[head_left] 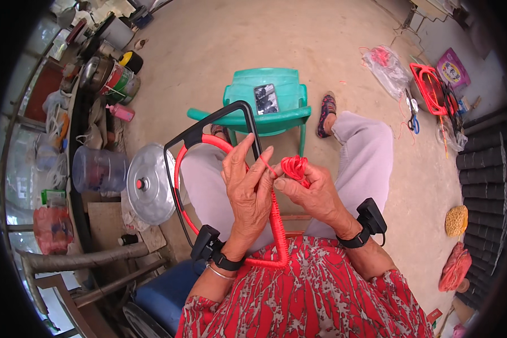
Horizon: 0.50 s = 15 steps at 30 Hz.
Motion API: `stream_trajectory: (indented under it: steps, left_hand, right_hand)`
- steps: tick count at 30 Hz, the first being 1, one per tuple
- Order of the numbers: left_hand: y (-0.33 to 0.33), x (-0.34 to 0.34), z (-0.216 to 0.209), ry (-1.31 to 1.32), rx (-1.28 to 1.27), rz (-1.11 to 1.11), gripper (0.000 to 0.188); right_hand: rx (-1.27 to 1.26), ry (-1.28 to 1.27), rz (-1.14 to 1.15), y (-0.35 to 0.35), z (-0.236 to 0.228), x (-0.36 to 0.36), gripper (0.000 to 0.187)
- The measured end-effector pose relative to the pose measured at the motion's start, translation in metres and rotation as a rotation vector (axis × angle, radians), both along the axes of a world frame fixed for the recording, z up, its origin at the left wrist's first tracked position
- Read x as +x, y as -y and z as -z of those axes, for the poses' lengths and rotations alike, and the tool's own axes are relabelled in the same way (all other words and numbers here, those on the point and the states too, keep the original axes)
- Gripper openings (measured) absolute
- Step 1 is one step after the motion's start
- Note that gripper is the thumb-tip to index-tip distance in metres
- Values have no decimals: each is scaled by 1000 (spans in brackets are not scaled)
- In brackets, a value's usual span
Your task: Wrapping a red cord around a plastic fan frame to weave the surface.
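Note:
A black rectangular frame (170, 169) with rounded corners leans over my lap. Red cord is wound closely round its near side (277, 225), and a curved red-wrapped piece (177, 169) runs inside it. My left hand (245, 188) is at the frame's right side, fingers raised, with a thin strand of red cord between its fingers. Just to the right, my right hand (316, 197) grips a small looped bundle of red cord (294, 168). The strand runs between the two hands, whose fingertips nearly meet. The left palm hides part of the frame.
Ahead stands a green plastic stool (265, 93) with a phone (266, 99) on it. To the left are a metal lid (149, 183) and a clear tub (98, 169). Scissors (413, 115), a plastic bag (387, 70) and a red-wound frame (431, 90) lie at the right.

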<state>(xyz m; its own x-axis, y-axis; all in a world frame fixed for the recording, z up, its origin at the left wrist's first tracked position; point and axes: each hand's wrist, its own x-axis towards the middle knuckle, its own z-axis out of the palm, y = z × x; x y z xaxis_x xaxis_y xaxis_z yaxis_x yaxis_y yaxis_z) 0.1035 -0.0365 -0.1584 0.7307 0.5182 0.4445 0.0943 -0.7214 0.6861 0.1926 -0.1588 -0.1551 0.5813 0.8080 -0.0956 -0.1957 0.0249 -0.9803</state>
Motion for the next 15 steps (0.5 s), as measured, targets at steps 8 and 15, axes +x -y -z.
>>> stream_trajectory:
  steps: [8, 15]
  left_hand:
    - [1, -4, 0, 8, -157, -27, 36]
    - [-5, -11, -3, -36, -182, 42, 33]
  right_hand:
    - [-177, 134, -4, 8, 19, 20, 25]
    - [17, 618, -30, -5, 1, 25, 17]
